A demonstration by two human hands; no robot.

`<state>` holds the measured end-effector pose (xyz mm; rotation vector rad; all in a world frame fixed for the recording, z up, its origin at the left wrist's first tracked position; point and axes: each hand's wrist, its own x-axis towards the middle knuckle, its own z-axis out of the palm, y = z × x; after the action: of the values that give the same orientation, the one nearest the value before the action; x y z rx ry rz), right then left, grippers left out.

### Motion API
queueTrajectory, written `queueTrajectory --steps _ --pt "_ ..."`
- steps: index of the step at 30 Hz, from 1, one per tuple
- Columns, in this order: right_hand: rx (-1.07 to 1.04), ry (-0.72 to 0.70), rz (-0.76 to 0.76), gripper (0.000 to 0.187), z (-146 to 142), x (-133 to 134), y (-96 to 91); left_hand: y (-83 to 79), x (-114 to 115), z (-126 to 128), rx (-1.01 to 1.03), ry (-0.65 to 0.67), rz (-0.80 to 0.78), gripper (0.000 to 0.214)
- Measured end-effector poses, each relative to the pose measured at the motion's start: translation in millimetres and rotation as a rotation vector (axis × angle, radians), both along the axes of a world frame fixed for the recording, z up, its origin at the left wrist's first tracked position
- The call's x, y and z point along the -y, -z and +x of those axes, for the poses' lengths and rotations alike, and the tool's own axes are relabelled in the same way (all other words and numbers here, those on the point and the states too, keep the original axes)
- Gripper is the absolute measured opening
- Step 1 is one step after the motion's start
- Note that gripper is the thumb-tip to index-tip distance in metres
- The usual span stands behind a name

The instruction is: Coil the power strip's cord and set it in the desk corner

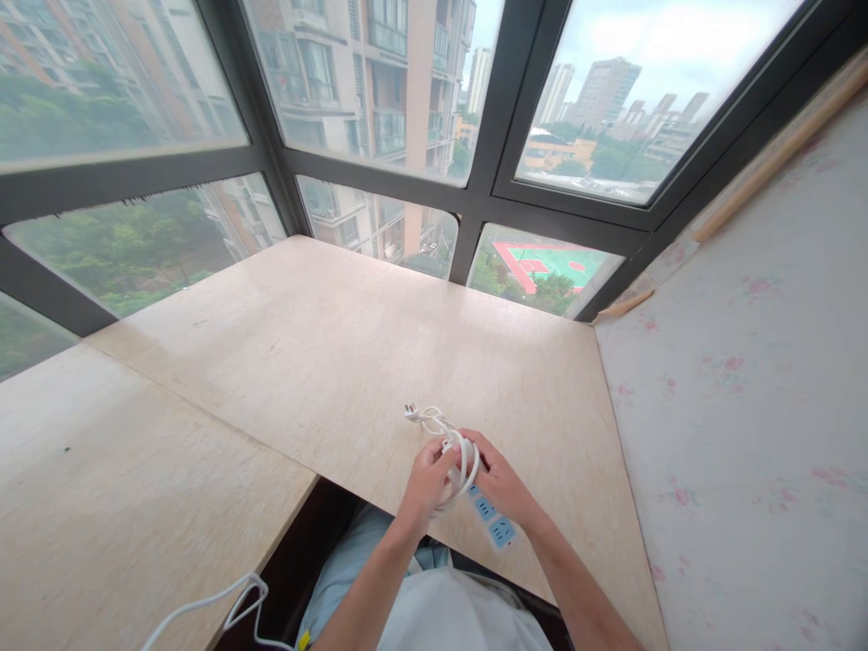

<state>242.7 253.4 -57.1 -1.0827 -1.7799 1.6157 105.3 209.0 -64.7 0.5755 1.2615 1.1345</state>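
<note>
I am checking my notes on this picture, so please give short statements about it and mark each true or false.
1. The left hand and right hand hold a coiled white cord. True.
2. The plug sits in the power strip. False: its prongs are bare.
3. The sockets are red. False: they are blue.
4. The wall at the picture's right is flowered. True.
5. A second cord shows at lower left. True.

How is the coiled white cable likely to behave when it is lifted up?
The white cable would probably be bendable but a little springy, since it curves in rounded loops. Its plug may swing, because it sticks out beyond those loops. It could also tangle, as strands cross near the plug.
</note>
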Motion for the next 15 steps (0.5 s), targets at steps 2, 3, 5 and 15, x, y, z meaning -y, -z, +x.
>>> queueTrajectory --steps 2,3,5,15 --pt "0.007 -0.006 0.032 0.045 -1 1 -1.7 0.2 -1 -1 -0.032 -0.013 0.039 0.041" --pt "0.012 -0.006 0.043 0.044 -1 2 -2.1 1.1 -2 -2 -0.050 -0.010 0.065 0.040" --pt "0.025 -0.003 0.058 0.043 -2 4 -1.8 3.0 -2 -4 -0.089 0.002 0.116 0.039" --pt "0.145 0.072 0.281 0.041 -1 6 7.6 3.6 -1 -9 -0.385 -0.048 0.154 0.039"
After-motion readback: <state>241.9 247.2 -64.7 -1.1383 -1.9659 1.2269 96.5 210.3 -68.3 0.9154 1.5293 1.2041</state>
